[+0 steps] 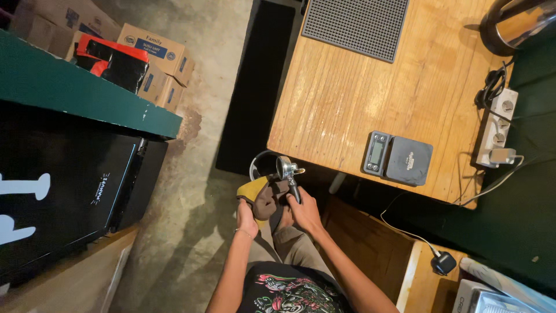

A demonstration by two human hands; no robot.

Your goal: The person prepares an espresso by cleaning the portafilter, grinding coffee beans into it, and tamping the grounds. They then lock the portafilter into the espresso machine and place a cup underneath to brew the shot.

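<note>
The right hand [304,211] is closed around the black handle of a portafilter [288,174], gripping it near the lower end. The metal basket head of the portafilter points away from the body and sits just below the near edge of the wooden table [347,98]. The left hand [246,219] is closed on a cloth [262,196], yellow on one side and brown on the other, bunched against the portafilter handle. The cloth appears to touch the handle, though the contact point is in shadow. Both hands are held together above the person's lap, over the concrete floor [197,162].

On the table, near its front edge, a grey digital scale [398,157] lies flat. A black ribbed mat [358,24] lies at the far end. A white power strip [499,130] rests along the right edge, with a metal kettle [512,23] beyond it. To the left stands a black cabinet [69,191] under a green shelf [75,93] carrying cardboard boxes [153,58].
</note>
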